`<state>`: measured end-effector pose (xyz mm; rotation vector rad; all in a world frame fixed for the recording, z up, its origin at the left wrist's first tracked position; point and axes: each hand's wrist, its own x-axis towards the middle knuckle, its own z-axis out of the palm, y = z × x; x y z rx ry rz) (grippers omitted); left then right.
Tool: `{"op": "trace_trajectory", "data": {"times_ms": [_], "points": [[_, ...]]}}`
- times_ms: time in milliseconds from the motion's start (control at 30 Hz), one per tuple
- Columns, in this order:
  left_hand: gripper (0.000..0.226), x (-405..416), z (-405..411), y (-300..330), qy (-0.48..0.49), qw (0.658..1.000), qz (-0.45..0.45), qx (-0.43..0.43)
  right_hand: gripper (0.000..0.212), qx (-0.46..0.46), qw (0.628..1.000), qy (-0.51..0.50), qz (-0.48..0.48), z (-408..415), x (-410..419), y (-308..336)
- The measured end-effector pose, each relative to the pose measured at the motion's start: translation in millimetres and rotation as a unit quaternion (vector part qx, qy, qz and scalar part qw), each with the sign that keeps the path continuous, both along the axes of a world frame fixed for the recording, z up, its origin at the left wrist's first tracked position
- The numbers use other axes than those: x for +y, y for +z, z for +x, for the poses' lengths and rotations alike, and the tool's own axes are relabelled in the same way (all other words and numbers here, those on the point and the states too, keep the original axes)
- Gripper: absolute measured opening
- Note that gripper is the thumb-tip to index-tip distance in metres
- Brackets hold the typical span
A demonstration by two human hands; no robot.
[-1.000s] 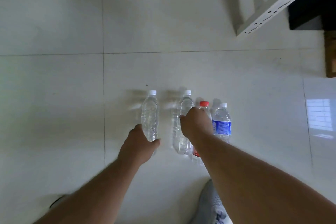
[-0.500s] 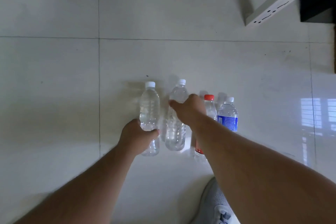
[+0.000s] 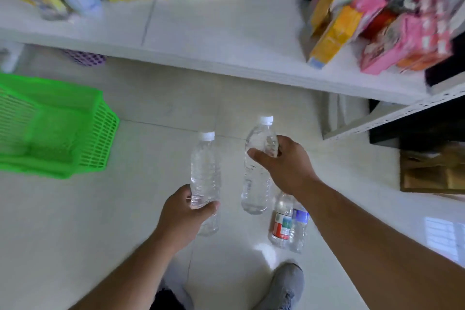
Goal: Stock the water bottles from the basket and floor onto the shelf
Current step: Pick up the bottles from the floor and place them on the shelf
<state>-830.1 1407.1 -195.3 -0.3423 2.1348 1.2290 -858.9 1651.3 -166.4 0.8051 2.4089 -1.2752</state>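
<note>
I hold one clear bottle in each hand, both at the centre of the frame, above the floor [image 3: 75, 234]. My left hand [image 3: 183, 214] wraps the lower body of the left bottle [image 3: 205, 173], thumb across its front. My right hand [image 3: 281, 166] grips the right bottle [image 3: 254, 184] high up, near the shoulder, so most of its body hangs below my fingers.

Handling notes:
- Both bottles look full and capped, so I judge them moderately heavy for their size.
- The walls are thin, ribbed plastic. They should give under a hard squeeze, so a firm but not crushing grip is called for.
- The ribbing offers some purchase; the smooth plastic may be slippery elsewhere.
- A grip round the mid-body gives the best control. The high grip on the right bottle lets it swing, so I would set that one down base first.

Two more bottles stand on the floor at lower centre right, touching each other: one with a red label [image 3: 280, 224], one with a blue label [image 3: 299, 226].

The green basket [image 3: 100, 138] sits at the left edge. The white shelf [image 3: 226, 33] crosses the upper frame, with bare space at its middle between the boxes [image 3: 377, 27] at upper right and packages at upper left.
</note>
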Motion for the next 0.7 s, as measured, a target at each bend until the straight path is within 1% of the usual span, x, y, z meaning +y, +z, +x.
{"op": "trace_trajectory", "data": {"times_ms": [167, 233, 367, 467, 700], "points": [[0.024, -42.4, -23.6, 180.5, 0.015, 0.996, 0.031, 0.079, 0.029, 0.084, 0.995, 0.039, -0.03, -29.2, -45.4, 197.0], [0.024, -60.0, -28.1, 247.1, 0.02, 0.993, 0.043, 0.111, 0.03, 0.112, 0.992, 0.056, -0.032, -36.1, -65.9, 269.4], [0.024, -88.3, -28.8, 355.9, 0.041, 0.983, 0.056, 0.17, 0.032, 0.176, 0.979, 0.096, -0.031, -45.7, -101.2, 389.7], [0.023, -106.5, -21.3, 419.0, 0.075, 0.972, 0.058, 0.215, 0.032, 0.221, 0.967, 0.122, -0.034, -46.4, -122.2, 459.8], [0.023, -137.2, 5.1, 522.0, 0.125, 0.948, 0.036, 0.29, 0.035, 0.308, 0.935, 0.167, -0.053, -39.3, -159.9, 570.0]]}}
